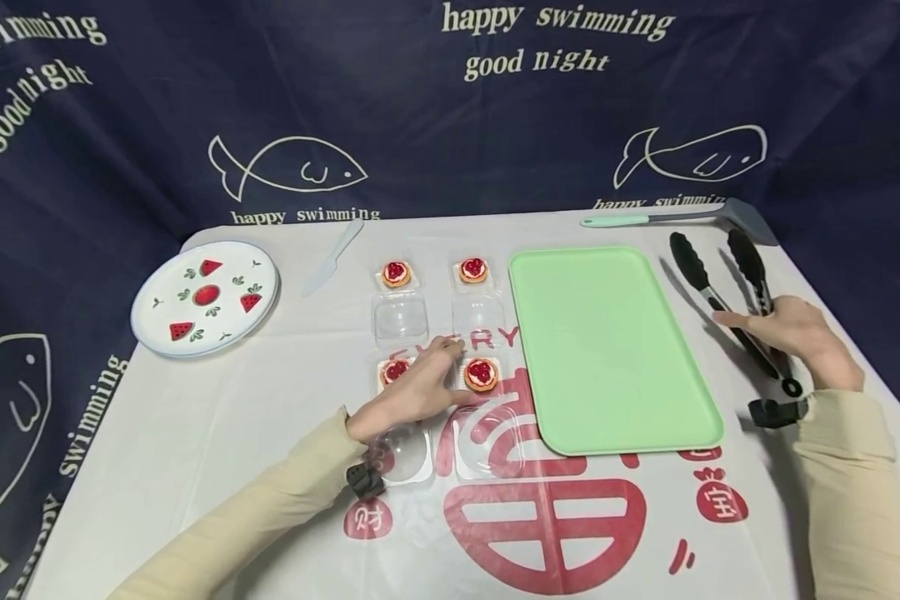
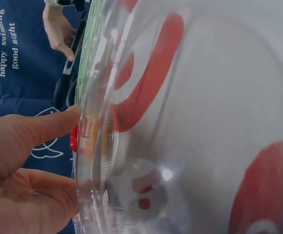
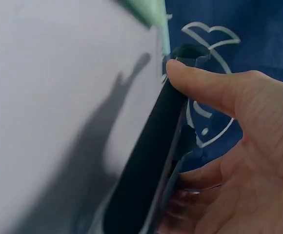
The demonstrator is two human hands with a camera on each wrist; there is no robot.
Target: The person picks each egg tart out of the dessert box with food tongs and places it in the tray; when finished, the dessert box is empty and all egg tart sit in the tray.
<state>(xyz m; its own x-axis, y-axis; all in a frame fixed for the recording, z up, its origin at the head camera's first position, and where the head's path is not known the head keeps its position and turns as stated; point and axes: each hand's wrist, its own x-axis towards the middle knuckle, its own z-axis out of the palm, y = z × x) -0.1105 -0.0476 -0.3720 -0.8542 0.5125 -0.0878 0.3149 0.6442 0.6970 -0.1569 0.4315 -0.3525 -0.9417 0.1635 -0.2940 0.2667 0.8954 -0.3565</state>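
My right hand (image 1: 802, 333) grips black-tipped tongs (image 1: 750, 337) beside the tray's right side; their arms are spread apart. In the right wrist view the thumb lies along one dark arm of the tongs (image 3: 146, 165), with the fingers on the other side. My left hand (image 1: 420, 383) holds the edge of an opened clear plastic box (image 1: 487, 433), thumb at the near side and fingers at the far side. A berry-topped tart (image 1: 482, 375) sits in that box. Another tart (image 1: 394, 372) is partly hidden by the left hand.
Two more tarts, a left one (image 1: 395, 273) and a right one (image 1: 473, 269), sit in opened clear boxes farther back. A green tray (image 1: 607, 350) lies right of the boxes. Around them are a watermelon-patterned plate (image 1: 228, 292), a pale plastic knife (image 1: 333, 258) and a turner (image 1: 667, 218).
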